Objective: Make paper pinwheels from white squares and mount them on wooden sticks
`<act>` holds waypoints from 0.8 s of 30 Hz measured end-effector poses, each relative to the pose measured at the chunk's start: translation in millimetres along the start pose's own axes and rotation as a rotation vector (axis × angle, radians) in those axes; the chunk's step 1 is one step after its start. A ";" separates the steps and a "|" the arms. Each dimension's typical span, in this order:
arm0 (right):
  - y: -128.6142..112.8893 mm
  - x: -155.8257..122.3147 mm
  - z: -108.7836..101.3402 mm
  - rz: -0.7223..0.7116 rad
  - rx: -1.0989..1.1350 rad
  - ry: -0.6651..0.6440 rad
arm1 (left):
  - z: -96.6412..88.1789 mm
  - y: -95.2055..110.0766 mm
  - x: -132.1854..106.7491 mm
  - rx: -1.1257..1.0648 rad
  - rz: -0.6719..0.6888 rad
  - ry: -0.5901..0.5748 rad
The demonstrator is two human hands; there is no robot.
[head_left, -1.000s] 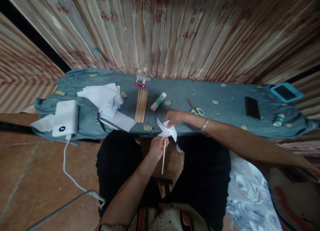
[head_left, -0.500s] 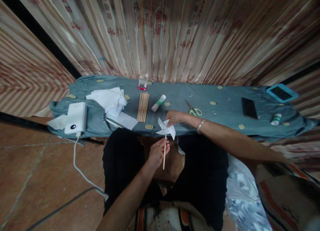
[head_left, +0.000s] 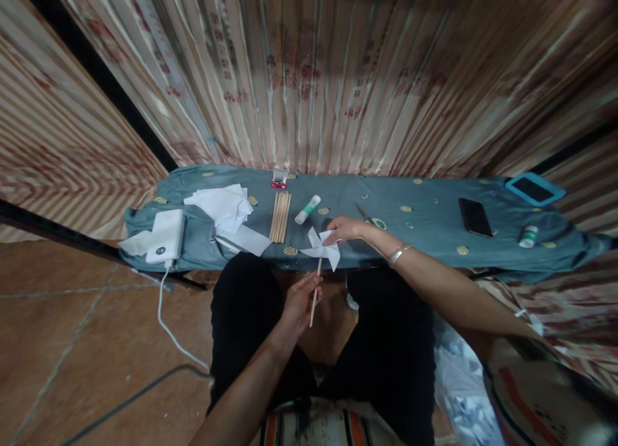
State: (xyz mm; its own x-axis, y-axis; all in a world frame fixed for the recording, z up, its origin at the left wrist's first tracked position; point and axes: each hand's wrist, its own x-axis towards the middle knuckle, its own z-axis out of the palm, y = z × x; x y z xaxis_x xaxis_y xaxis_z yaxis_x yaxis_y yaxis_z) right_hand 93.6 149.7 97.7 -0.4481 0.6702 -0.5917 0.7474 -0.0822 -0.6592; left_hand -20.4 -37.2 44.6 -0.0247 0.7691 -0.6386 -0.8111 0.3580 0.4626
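A white paper pinwheel (head_left: 317, 245) sits at the top of a thin wooden stick (head_left: 313, 307), over the front edge of the bench. My left hand (head_left: 300, 298) is closed round the stick below the paper blades. With thumb and fingers, my right hand (head_left: 344, 228) pinches the pinwheel near its centre on the right side; the fingertips are too small to see clearly. Just beyond lies a glue stick (head_left: 308, 209), white and green. A row of wooden sticks (head_left: 280, 217) lies to its left, and scissors (head_left: 371, 219) with pale green handles are partly behind my right hand.
Stacked white paper (head_left: 219, 204) and a white power bank (head_left: 165, 237) with a cable lie on the left. A small red box (head_left: 279, 181) is at the back. On the right are a phone (head_left: 476, 217), a blue-framed tablet (head_left: 535, 190) and another glue stick (head_left: 528, 236).
The view has shifted slightly. My right hand remains at the pinwheel, its fingers spread a little differently over the blades. The stick in my left hand leans more, its lower end further left.
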 end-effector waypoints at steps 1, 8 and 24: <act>-1.0 -3.2 -3.4 -0.013 0.040 0.012 | 2.0 2.7 0.1 0.005 0.011 -0.007; -12.1 -14.1 -28.3 -0.120 0.345 0.089 | 28.5 30.0 13.4 0.010 0.105 -0.048; 33.8 26.1 -37.0 -0.351 1.016 0.578 | 91.1 63.8 78.3 0.031 0.148 -0.092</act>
State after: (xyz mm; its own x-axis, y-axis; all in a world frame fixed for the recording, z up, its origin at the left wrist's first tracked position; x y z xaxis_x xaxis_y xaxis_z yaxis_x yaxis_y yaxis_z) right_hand 125.2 191.6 77.2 -0.0703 0.9801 -0.1859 -0.2102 -0.1967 -0.9577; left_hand -20.8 94.1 80.2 -0.0881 0.8591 -0.5041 -0.7842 0.2522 0.5669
